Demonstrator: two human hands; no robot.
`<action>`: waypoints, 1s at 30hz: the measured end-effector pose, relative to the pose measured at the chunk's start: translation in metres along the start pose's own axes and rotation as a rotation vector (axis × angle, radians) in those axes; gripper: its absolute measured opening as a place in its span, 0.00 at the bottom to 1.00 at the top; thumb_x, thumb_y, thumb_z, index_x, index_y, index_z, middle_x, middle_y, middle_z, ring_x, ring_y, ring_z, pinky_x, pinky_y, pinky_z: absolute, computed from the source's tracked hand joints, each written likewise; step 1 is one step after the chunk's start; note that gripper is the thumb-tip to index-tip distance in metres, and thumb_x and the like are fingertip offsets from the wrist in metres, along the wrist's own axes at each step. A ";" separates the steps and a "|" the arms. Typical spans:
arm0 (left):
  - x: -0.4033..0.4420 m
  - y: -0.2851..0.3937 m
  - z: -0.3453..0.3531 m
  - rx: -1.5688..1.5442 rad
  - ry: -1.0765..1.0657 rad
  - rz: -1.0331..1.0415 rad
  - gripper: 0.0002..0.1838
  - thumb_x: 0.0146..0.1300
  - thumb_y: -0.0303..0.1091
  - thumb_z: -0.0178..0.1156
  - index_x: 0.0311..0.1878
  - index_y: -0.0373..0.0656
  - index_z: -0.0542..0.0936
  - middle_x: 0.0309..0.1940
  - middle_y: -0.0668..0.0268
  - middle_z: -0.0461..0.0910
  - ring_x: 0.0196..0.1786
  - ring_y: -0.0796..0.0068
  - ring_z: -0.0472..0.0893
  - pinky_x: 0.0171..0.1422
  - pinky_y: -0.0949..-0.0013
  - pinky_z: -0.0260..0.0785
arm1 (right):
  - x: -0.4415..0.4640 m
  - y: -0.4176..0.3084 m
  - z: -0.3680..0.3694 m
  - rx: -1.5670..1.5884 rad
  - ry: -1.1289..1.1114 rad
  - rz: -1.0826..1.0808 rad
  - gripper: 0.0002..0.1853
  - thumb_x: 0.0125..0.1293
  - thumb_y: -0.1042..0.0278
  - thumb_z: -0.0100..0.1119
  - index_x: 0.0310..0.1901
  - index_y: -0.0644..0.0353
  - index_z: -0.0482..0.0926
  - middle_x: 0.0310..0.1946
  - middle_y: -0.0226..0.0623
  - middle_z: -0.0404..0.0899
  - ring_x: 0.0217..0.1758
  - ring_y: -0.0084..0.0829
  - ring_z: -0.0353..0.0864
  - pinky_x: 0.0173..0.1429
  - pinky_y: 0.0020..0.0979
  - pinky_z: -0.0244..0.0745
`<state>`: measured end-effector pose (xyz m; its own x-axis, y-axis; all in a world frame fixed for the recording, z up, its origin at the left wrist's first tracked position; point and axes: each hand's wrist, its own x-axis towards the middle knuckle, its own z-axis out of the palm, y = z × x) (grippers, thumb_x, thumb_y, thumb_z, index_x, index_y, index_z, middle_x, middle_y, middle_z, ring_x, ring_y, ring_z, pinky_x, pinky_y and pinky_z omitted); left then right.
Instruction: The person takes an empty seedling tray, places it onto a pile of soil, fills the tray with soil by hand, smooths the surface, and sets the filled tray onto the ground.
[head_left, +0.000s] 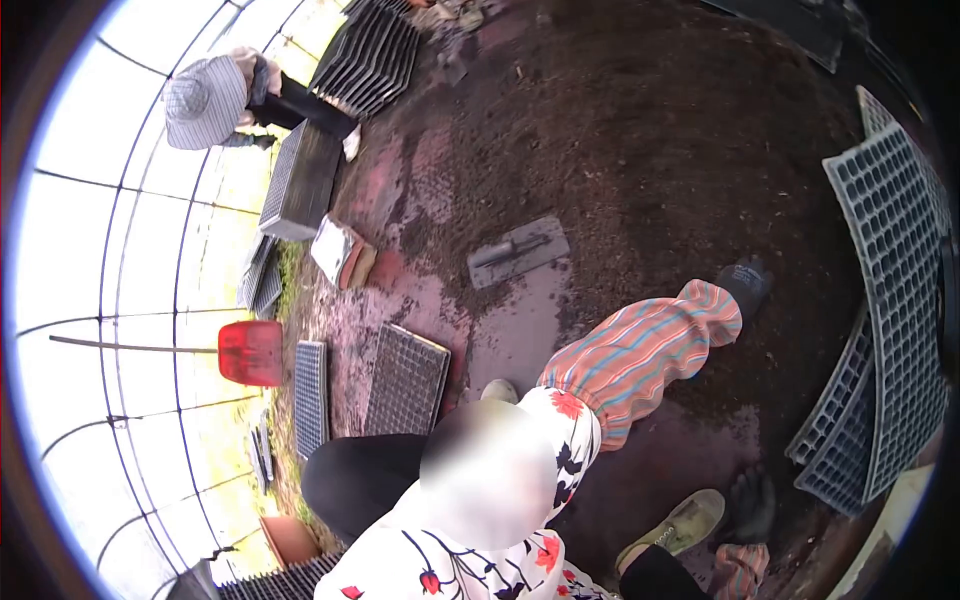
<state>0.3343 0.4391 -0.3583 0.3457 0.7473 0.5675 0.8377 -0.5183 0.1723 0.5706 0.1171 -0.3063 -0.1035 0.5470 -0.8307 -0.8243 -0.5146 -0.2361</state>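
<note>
My left hand [745, 285], in a dark glove below a striped sleeve cover [645, 350], reaches down onto the dark soil [640, 170] spread over the floor. Its fingers are partly hidden but look apart, with nothing visible held. My right hand [751, 505], also gloved in black, hangs beside my shoe [690, 522] with fingers extended and no object in them. A flat trowel [520, 252] lies on the floor beyond my left arm, at the soil's edge. Seed trays [895, 290] with many small cells lean in a stack to the right of both hands.
A person [285, 100] in a striped hat bends over a tray stack [303, 180] at upper left. More trays [368, 55] stand behind. A red shovel [250, 353] leans at left, near two cell trays [405, 382] and a bag [342, 252].
</note>
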 end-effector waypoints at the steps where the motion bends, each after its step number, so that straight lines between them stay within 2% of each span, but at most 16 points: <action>1: 0.007 -0.005 -0.022 -0.177 -0.291 -0.100 0.11 0.56 0.32 0.52 0.41 0.47 0.79 0.32 0.58 0.80 0.37 0.59 0.80 0.38 0.59 0.71 | 0.008 -0.001 -0.012 0.045 -0.236 0.047 0.15 0.68 0.60 0.45 0.52 0.54 0.73 0.45 0.34 0.75 0.45 0.32 0.73 0.51 0.36 0.69; 2: 0.016 -0.008 -0.051 -0.357 -0.581 -0.196 0.12 0.57 0.35 0.52 0.43 0.47 0.78 0.33 0.60 0.80 0.39 0.58 0.80 0.41 0.60 0.72 | 0.014 -0.001 -0.016 0.094 -0.472 0.097 0.15 0.68 0.61 0.44 0.52 0.54 0.73 0.45 0.34 0.75 0.45 0.32 0.73 0.52 0.35 0.69; 3: 0.019 -0.010 -0.075 -0.350 -0.574 -0.201 0.12 0.57 0.35 0.52 0.43 0.47 0.78 0.33 0.60 0.80 0.39 0.58 0.80 0.41 0.60 0.72 | 0.011 0.001 -0.012 0.088 -0.480 0.101 0.15 0.68 0.61 0.44 0.52 0.54 0.73 0.45 0.34 0.75 0.45 0.32 0.73 0.52 0.35 0.69; 5: 0.017 -0.013 -0.122 -0.404 -0.619 -0.283 0.11 0.58 0.38 0.53 0.41 0.48 0.79 0.34 0.58 0.80 0.39 0.55 0.79 0.41 0.55 0.71 | -0.002 0.007 0.006 0.019 -0.239 0.025 0.15 0.69 0.60 0.43 0.52 0.55 0.73 0.46 0.32 0.76 0.46 0.32 0.73 0.54 0.35 0.68; 6: 0.010 -0.018 -0.138 -0.400 -0.615 -0.289 0.11 0.58 0.38 0.53 0.41 0.48 0.79 0.34 0.58 0.80 0.39 0.55 0.79 0.41 0.55 0.71 | -0.002 0.009 0.002 0.014 -0.242 0.030 0.15 0.69 0.60 0.43 0.52 0.55 0.73 0.46 0.32 0.76 0.46 0.32 0.73 0.54 0.35 0.68; 9: -0.012 -0.026 -0.167 -0.593 -0.296 -0.462 0.12 0.55 0.44 0.57 0.31 0.44 0.79 0.34 0.51 0.78 0.37 0.49 0.77 0.39 0.55 0.69 | 0.000 0.010 -0.011 0.008 -0.205 -0.024 0.15 0.69 0.60 0.43 0.51 0.56 0.73 0.46 0.32 0.76 0.46 0.32 0.73 0.54 0.35 0.68; 10: -0.020 -0.034 -0.175 -0.587 -0.288 -0.465 0.12 0.55 0.44 0.57 0.31 0.44 0.79 0.34 0.51 0.78 0.37 0.49 0.77 0.39 0.55 0.69 | 0.001 0.012 -0.013 0.002 -0.195 -0.022 0.15 0.69 0.60 0.43 0.51 0.56 0.73 0.46 0.32 0.76 0.46 0.32 0.73 0.53 0.35 0.69; 12: -0.038 -0.051 -0.201 -0.356 -0.218 -0.432 0.14 0.53 0.44 0.60 0.33 0.43 0.79 0.37 0.51 0.77 0.40 0.49 0.76 0.42 0.55 0.68 | 0.000 0.015 -0.016 -0.003 -0.177 -0.023 0.15 0.69 0.60 0.43 0.51 0.56 0.73 0.46 0.33 0.76 0.46 0.32 0.73 0.53 0.34 0.69; 16: -0.072 -0.078 -0.239 -0.510 -0.166 -0.872 0.31 0.52 0.50 0.63 0.54 0.40 0.71 0.43 0.52 0.76 0.49 0.55 0.75 0.54 0.56 0.65 | -0.009 0.016 -0.032 0.005 -0.135 -0.040 0.15 0.69 0.60 0.42 0.50 0.56 0.73 0.45 0.33 0.76 0.45 0.32 0.73 0.51 0.34 0.70; 18: -0.110 -0.096 -0.206 -0.203 -0.114 -0.996 0.40 0.51 0.53 0.64 0.62 0.41 0.62 0.53 0.49 0.71 0.57 0.52 0.70 0.61 0.56 0.61 | -0.014 0.018 -0.040 0.015 -0.121 -0.053 0.14 0.70 0.60 0.42 0.49 0.56 0.73 0.45 0.34 0.76 0.45 0.32 0.74 0.51 0.34 0.71; 22: -0.102 -0.036 -0.169 -0.101 -0.354 -0.970 0.45 0.48 0.52 0.66 0.66 0.42 0.58 0.60 0.45 0.63 0.62 0.45 0.64 0.66 0.55 0.57 | -0.023 0.019 -0.052 0.041 -0.088 -0.071 0.14 0.70 0.60 0.41 0.48 0.56 0.73 0.44 0.35 0.76 0.45 0.32 0.74 0.49 0.33 0.72; 24: -0.076 0.001 -0.164 -0.084 -0.284 -0.640 0.41 0.47 0.46 0.66 0.65 0.45 0.61 0.62 0.44 0.60 0.63 0.39 0.60 0.65 0.51 0.58 | -0.017 0.016 -0.058 0.049 -0.094 -0.074 0.14 0.70 0.60 0.41 0.48 0.56 0.74 0.44 0.35 0.76 0.44 0.32 0.74 0.49 0.33 0.72; 25: -0.069 0.008 -0.153 -0.126 -0.289 -0.625 0.41 0.47 0.46 0.66 0.65 0.45 0.61 0.62 0.44 0.60 0.63 0.39 0.60 0.65 0.51 0.58 | -0.009 0.014 -0.066 0.044 -0.131 -0.062 0.14 0.70 0.60 0.41 0.48 0.56 0.74 0.44 0.35 0.76 0.44 0.32 0.74 0.48 0.33 0.72; 27: -0.057 0.012 -0.140 -0.215 -0.345 -0.293 0.33 0.47 0.39 0.64 0.60 0.47 0.68 0.58 0.45 0.65 0.60 0.41 0.65 0.61 0.54 0.62 | -0.006 0.012 -0.060 0.026 -0.172 -0.044 0.14 0.70 0.60 0.41 0.47 0.56 0.74 0.44 0.35 0.76 0.44 0.32 0.75 0.48 0.33 0.73; 29: -0.028 0.006 -0.151 -0.380 -0.418 -0.324 0.28 0.48 0.36 0.62 0.57 0.48 0.71 0.56 0.47 0.68 0.57 0.45 0.68 0.59 0.55 0.64 | -0.029 0.010 0.004 0.090 0.278 -0.155 0.11 0.69 0.61 0.45 0.45 0.57 0.74 0.36 0.33 0.75 0.37 0.31 0.74 0.43 0.32 0.73; 30: -0.016 -0.003 -0.156 -0.529 -0.491 -0.363 0.24 0.49 0.34 0.61 0.53 0.48 0.74 0.53 0.50 0.71 0.55 0.49 0.71 0.57 0.57 0.66 | -0.023 0.011 -0.003 0.094 0.273 -0.156 0.11 0.69 0.61 0.45 0.45 0.57 0.74 0.36 0.33 0.75 0.37 0.31 0.74 0.43 0.32 0.73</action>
<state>0.2601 0.3642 -0.2421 0.3396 0.9406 0.0055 0.6646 -0.2441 0.7062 0.5661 0.0967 -0.2909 0.1703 0.4106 -0.8958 -0.8677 -0.3684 -0.3338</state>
